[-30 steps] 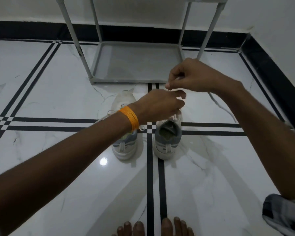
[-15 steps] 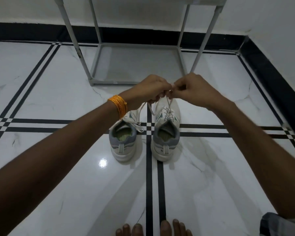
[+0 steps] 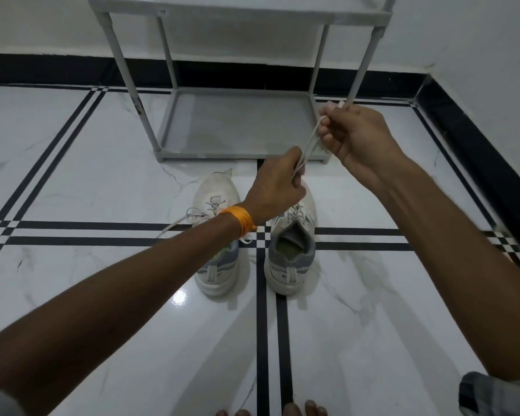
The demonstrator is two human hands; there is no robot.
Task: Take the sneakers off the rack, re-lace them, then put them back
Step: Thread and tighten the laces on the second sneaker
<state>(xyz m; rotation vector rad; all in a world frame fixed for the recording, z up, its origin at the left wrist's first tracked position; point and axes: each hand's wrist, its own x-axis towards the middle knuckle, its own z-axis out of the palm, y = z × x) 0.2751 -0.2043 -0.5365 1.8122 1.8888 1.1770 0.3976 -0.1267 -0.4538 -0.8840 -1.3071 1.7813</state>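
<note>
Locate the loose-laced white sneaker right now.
The loose-laced white sneaker stands on the tiled floor, left of its pair, under the left forearm, before the grey rack.

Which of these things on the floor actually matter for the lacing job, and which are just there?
Part of the job:
right sneaker
left sneaker
lace, pinched between left hand and right hand
shoe rack, both visible shelves bare

Just there:
orange wristband
tiled floor
bare toes

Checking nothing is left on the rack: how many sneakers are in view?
2, both on the floor before the rack: the left sneaker partly behind the left forearm, the right sneaker beside it. Rack's upper shelf is cropped.
</note>
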